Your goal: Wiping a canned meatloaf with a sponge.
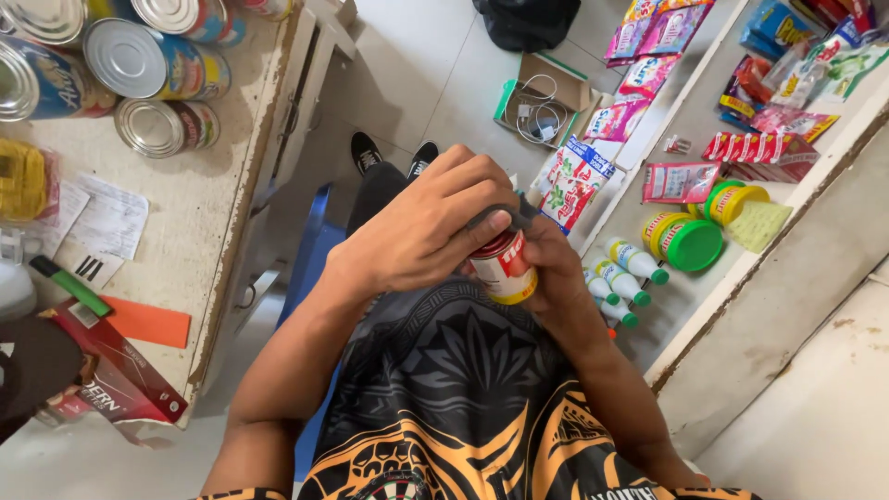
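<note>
While both hands meet mid-frame over lap, small red-white can [503, 268] sits upright between them. Left hand [426, 231] curled over top, thumb pressing dark lid piece. Right hand [553, 268] wraps can from behind, fingers mostly hidden. Big tin cans [125, 60] upper left on table [185, 222].

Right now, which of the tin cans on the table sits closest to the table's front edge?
The small can lying on its side below the two bigger ones, silver end facing the camera. The larger cans sit behind it, farther up the table.
</note>
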